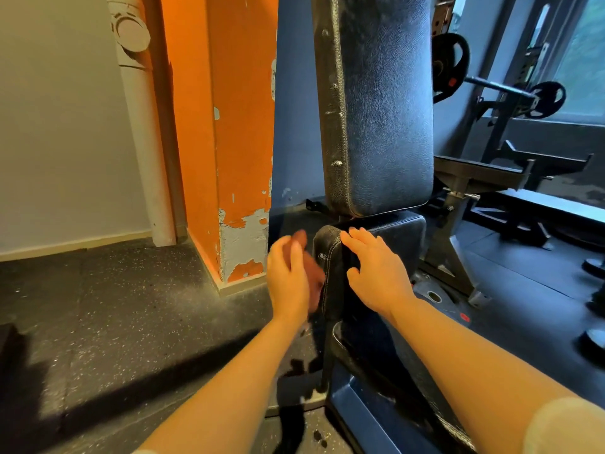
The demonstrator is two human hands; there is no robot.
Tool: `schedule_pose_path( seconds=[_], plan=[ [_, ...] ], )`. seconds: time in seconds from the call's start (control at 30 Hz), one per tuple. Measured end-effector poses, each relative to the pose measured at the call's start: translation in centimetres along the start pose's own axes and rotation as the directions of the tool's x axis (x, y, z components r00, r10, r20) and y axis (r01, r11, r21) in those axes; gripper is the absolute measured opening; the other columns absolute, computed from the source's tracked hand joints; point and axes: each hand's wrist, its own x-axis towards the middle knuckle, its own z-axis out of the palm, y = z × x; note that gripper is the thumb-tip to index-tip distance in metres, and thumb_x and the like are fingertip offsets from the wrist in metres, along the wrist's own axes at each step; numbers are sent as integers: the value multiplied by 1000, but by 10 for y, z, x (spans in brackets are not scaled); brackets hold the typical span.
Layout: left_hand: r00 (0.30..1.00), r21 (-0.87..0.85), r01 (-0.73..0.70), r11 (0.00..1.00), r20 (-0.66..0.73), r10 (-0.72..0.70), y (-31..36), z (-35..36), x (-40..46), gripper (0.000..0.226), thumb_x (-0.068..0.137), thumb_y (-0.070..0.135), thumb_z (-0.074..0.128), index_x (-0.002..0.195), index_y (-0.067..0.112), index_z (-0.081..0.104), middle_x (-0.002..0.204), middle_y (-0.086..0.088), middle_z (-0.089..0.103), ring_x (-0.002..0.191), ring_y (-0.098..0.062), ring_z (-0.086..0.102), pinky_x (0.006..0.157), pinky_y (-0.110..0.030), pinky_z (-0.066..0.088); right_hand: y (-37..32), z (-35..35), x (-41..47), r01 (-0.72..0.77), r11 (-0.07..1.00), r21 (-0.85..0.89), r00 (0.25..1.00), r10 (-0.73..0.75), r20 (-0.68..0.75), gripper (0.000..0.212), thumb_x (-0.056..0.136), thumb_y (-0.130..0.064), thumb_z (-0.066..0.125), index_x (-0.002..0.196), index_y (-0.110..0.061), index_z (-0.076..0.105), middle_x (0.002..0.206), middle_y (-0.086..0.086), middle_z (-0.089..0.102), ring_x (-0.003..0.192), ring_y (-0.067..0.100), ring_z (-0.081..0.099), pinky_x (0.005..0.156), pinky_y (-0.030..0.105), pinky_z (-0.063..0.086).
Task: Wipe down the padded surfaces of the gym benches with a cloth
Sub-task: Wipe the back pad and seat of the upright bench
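Observation:
A gym bench with dark blue-black padding stands in front of me, its backrest pad nearly upright and its seat pad below. My left hand holds a brown cloth against the left side edge of the seat pad; the hand is motion-blurred. My right hand lies on top of the seat pad with fingers spread and straight, near its left edge. Most of the cloth is hidden behind my left hand.
An orange pillar with peeling paint stands just left of the bench, a white pipe beside it. To the right are another bench frame, a barbell with weight plates and dumbbell ends. Speckled rubber floor spreads left.

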Motion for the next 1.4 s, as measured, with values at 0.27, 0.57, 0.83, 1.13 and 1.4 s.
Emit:
schedule_pose_path(
  seconds=[0.27, 0.57, 0.83, 1.13, 1.4],
  plan=[
    [984, -81, -171, 982, 44, 175, 8, 17, -23, 29, 84, -1, 65, 104, 19, 62, 112, 0, 55, 102, 7, 51, 83, -5, 40, -2, -3, 0, 11, 1000, -15, 1000, -11, -6, 64, 92, -10, 54, 150, -24, 30, 158, -3, 26, 147, 16, 16, 118, 31, 13],
    [994, -77, -106, 991, 17, 108, 13, 2, -7, 18, 93, 8, 59, 110, 13, 59, 112, -1, 52, 97, 3, 51, 79, -3, 38, 0, -4, 1, 9, 1000, -25, 1000, -9, -10, 63, 93, -10, 53, 150, -25, 30, 158, -4, 27, 145, 19, 20, 118, 35, 17],
    [982, -48, 150, 988, 126, -143, -24, 3, -28, 25, 84, 1, 66, 82, 25, 59, 101, -3, 59, 93, -7, 57, 81, -23, 48, 1, -2, 2, 21, 1000, -23, 1000, -21, -10, 63, 93, -10, 54, 150, -23, 31, 157, -2, 27, 147, 15, 18, 119, 34, 9],
    [974, -89, -226, 970, 3, 227, 19, 18, -16, 20, 83, -2, 67, 96, 13, 65, 102, -3, 59, 96, -2, 55, 81, -8, 42, 3, 2, 2, 26, 1000, 5, 999, -26, -36, 62, 92, -8, 54, 149, -23, 33, 156, -3, 31, 146, 14, 17, 119, 35, 8],
    [963, -88, 259, 962, -59, -264, -21, 5, -26, 18, 86, -1, 62, 83, 17, 62, 96, -2, 59, 89, -14, 59, 83, -33, 54, 2, 3, 1, 7, 1000, 6, 1000, -7, -25, 64, 93, -10, 55, 150, -24, 30, 158, -4, 26, 147, 14, 16, 119, 37, 8]
  ],
)
